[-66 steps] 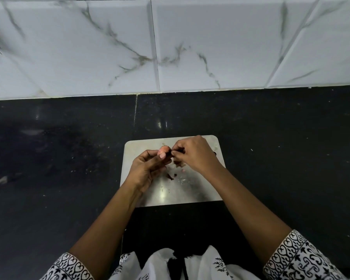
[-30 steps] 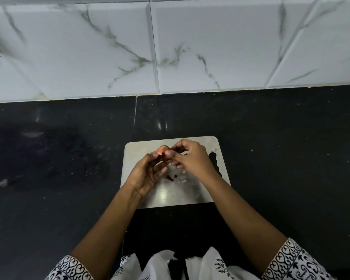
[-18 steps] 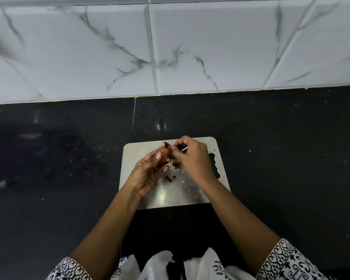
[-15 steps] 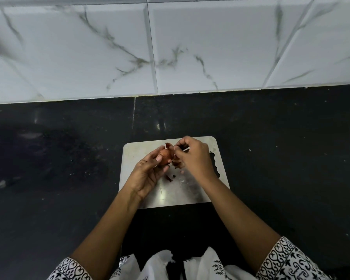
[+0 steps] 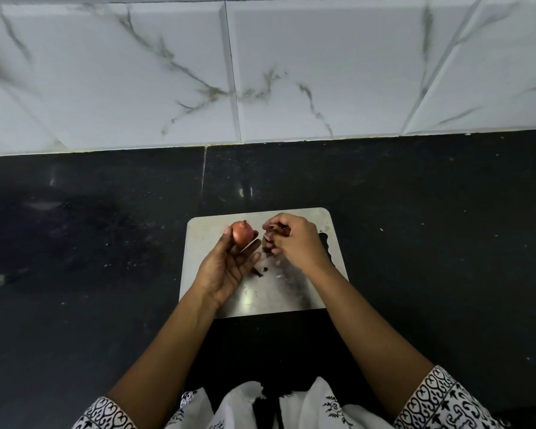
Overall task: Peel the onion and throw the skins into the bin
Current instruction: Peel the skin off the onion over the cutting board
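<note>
A small reddish-brown onion sits at the fingertips of my left hand, which holds it palm up above a steel cutting board. Just right of it, my right hand has its fingers curled around dark bits of onion skin. A small gap separates the two hands. Loose skin scraps lie on the board under the hands. No bin is in view.
The board lies on a black stone counter that stretches wide on both sides. A white marble-tiled wall rises behind it. A white cloth or bag shows at the bottom edge near my body.
My hands were joined on the onion; now the right hand has pulled away to the right with skin in it, and the onion is plainly exposed in my left hand.
</note>
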Tool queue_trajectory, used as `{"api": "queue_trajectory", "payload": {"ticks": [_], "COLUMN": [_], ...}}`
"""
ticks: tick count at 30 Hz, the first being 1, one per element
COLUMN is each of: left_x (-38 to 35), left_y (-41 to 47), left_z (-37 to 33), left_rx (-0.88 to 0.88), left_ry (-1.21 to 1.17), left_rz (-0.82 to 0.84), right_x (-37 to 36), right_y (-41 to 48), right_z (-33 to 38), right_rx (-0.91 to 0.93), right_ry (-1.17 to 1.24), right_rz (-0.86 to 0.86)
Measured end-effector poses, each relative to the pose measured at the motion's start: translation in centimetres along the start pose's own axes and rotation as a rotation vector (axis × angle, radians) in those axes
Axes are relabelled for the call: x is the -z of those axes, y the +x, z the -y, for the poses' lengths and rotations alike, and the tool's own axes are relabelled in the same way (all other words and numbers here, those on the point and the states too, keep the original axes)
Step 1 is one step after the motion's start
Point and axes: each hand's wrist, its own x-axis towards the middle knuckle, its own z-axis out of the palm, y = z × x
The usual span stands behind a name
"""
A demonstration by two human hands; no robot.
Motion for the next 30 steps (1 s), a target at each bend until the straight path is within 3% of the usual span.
{"api": "queue_trajectory", "payload": {"ticks": [3, 6, 11, 16, 22, 30], "left_x": [0.2, 0.2, 0.3, 0.1, 0.0, -0.1], "left_y": [0.1, 0.0, -0.4, -0.8, -0.9, -1.1], "left_z": [-0.2, -0.3, 0.0, 0.4, 0.9, 0.4], "left_rx": [0.001, -0.026, -0.263, -0.475, -0.653, -0.661], "left_ry": [-0.036, 0.015, 0.332, 0.57, 0.767, 0.805], "left_rz": [-0.056, -0.062, -0.085, -0.131, -0.138, -0.045], "right_x": [0.4, 0.3, 0.6, 1.0, 0.1, 0.5], "right_y": [0.0, -0.2, -0.3, -0.7, -0.9, -0.5], "right_z": [-0.2, -0.2, -0.1, 0.5, 0.9, 0.9], "right_rx": [0.079, 0.05, 0.075, 0.105, -0.022, -0.018], "right_ry": [-0.221, -0.334, -0.366, -0.203, 0.059, 0.079], "right_rz": [-0.031, 0.074, 0.097, 0.002, 0.074, 0.034]}}
